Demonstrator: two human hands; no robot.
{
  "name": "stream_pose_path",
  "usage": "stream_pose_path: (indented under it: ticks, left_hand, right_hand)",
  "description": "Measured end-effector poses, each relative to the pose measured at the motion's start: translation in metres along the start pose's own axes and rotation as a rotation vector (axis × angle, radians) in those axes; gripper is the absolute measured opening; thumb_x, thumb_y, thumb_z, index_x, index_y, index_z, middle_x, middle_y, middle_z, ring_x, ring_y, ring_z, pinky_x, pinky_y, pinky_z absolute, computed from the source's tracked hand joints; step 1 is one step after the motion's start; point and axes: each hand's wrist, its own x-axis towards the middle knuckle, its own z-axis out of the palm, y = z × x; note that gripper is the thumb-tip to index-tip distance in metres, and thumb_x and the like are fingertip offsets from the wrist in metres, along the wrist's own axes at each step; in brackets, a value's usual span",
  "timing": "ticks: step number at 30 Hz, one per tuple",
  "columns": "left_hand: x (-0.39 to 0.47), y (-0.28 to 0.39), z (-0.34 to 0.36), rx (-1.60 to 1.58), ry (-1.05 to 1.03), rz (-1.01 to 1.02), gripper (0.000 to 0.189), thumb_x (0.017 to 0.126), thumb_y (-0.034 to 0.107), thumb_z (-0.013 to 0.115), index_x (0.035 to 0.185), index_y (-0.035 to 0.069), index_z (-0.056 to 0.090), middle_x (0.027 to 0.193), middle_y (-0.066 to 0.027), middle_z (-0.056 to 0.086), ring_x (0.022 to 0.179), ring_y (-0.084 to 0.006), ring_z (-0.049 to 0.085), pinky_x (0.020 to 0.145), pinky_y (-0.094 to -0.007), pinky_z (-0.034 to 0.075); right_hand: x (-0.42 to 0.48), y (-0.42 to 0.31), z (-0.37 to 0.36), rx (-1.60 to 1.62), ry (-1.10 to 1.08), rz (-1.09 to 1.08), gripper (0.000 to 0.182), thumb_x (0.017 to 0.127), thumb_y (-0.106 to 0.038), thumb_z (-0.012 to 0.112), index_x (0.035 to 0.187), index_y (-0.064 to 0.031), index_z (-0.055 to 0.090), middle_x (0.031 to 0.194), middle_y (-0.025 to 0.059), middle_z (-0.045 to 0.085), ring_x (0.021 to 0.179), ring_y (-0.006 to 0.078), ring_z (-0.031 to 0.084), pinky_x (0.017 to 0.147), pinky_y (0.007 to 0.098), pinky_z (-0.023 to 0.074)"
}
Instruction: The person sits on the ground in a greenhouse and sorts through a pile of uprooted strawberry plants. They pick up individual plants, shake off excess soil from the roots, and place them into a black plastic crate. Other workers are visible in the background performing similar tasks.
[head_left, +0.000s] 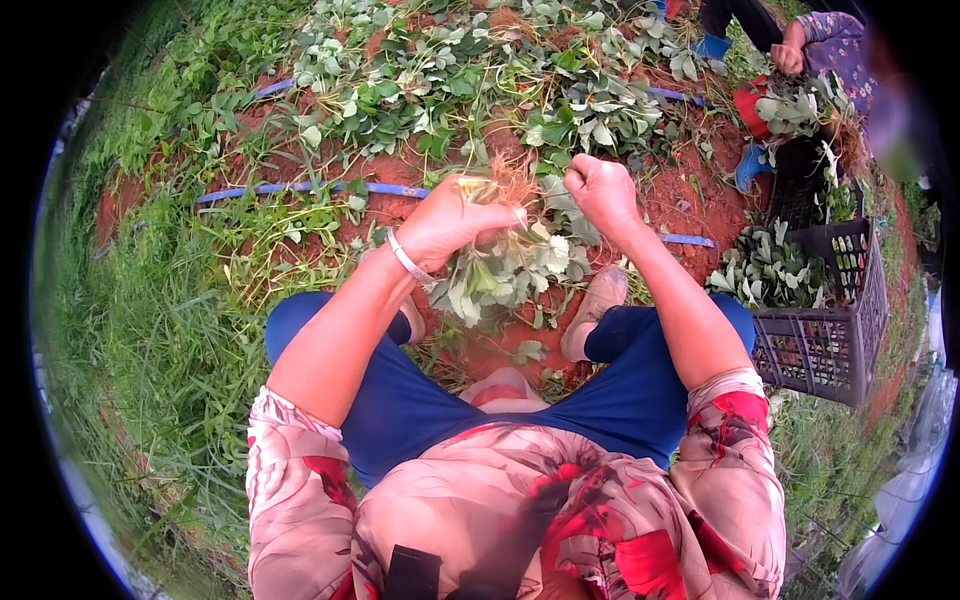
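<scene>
A bunch of strawberry plants (499, 274) hangs leaves down from my left hand (454, 221), which is closed on the stems and wears a bracelet at the wrist. Its brown roots (514, 180) stick up above the fingers. To the right, my right hand (604, 195) is curled with the fingertips together, beside the roots; whether something thin lies between the fingers cannot be told. Between my shoes, leaves lie on the red soil (487, 345). Many uprooted strawberry plants (420, 82) are spread on the ground beyond my hands.
A black plastic crate (814, 337) with leafy plants (772, 266) stands at my right. Beyond it, a co-worker (836, 60) holds plants near another dark crate (795, 180). Blue flat tubing (390, 189) crosses the soil. Tall grass (172, 322) grows on the left.
</scene>
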Motion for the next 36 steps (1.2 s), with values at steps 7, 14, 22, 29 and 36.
stream_pose_path:
  ticks: [7, 14, 22, 29, 36]
  left_hand:
    - [0.007, 0.005, -0.006, -0.155, 0.132, -0.027, 0.017, 0.078, 0.013, 0.062, 0.089, 0.0, 0.062, 0.073, -0.0039, 0.061, 0.053, -0.0059, 0.045, 0.049, -0.0193, 0.037]
    - [0.027, 0.009, 0.011, -0.253, 0.039, -0.136, 0.024, 0.08, 0.017, 0.061, 0.096, -0.001, 0.062, 0.079, -0.005, 0.063, 0.058, -0.004, 0.048, 0.056, -0.0176, 0.041]
    - [0.039, 0.007, 0.025, -0.278, 0.013, -0.156, 0.026, 0.08, 0.018, 0.06, 0.097, -0.002, 0.061, 0.085, -0.0074, 0.064, 0.058, -0.0037, 0.048, 0.058, -0.0156, 0.042]
    - [0.037, 0.001, 0.041, -0.284, -0.081, -0.146, 0.028, 0.084, 0.023, 0.055, 0.1, 0.0, 0.06, 0.094, -0.0081, 0.062, 0.074, -0.0103, 0.054, 0.068, -0.0237, 0.045]
    - [0.032, -0.002, 0.041, -0.271, 0.021, -0.162, 0.03, 0.085, 0.023, 0.053, 0.103, -0.001, 0.058, 0.097, -0.0136, 0.062, 0.069, -0.0111, 0.056, 0.065, -0.024, 0.047]
  right_hand:
    - [-0.007, -0.023, -0.056, 0.373, 0.107, -0.083, 0.049, 0.076, -0.038, 0.06, 0.109, -0.0018, 0.053, 0.096, 0.0176, 0.058, 0.088, 0.0334, 0.056, 0.074, 0.0389, 0.0454]
    - [-0.035, -0.028, -0.042, 0.726, -0.294, 0.14, 0.017, 0.081, -0.019, 0.06, 0.088, -0.0036, 0.063, 0.073, 0.0039, 0.062, 0.064, 0.0126, 0.057, 0.059, 0.027, 0.0457]
    - [-0.046, 0.01, -0.057, 1.676, -0.339, 0.562, 0.018, 0.084, -0.012, 0.055, 0.097, -0.0007, 0.059, 0.086, 0.0051, 0.062, 0.074, 0.0123, 0.06, 0.065, 0.0262, 0.0503]
    - [-0.048, 0.011, -0.047, 1.371, -0.274, 0.361, 0.02, 0.084, -0.013, 0.055, 0.097, 0.0003, 0.061, 0.087, 0.0029, 0.062, 0.077, 0.009, 0.056, 0.069, 0.0238, 0.045]
    - [-0.072, 0.028, -0.086, 1.399, 0.093, 0.495, 0.015, 0.086, -0.018, 0.054, 0.087, -0.0041, 0.06, 0.071, -0.0034, 0.056, 0.053, 0.0021, 0.046, 0.043, 0.0164, 0.0337]
